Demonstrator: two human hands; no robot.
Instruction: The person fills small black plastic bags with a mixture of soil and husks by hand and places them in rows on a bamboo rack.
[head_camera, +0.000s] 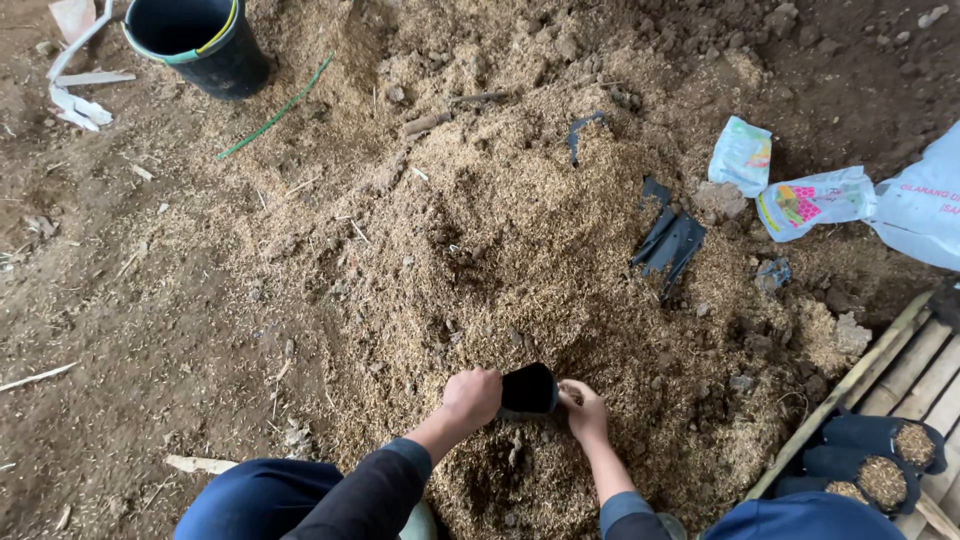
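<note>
Two hands held a small black planting bag (528, 389) low on the husk-and-soil heap (500, 230): left hand (472, 396) fisted on its left rim, right hand (584, 408) pinching its right edge. Filled bags (885, 452) stood near the wooden pallet (915, 365).

Both forearms extend forward and converge at the centre, sleeves pushed up above the wrists. The left hand (471, 397) is closed into a fist, knuckles up. The right hand (584, 409) is curled (fingers bent inward), close beside the left but not touching it.
</note>
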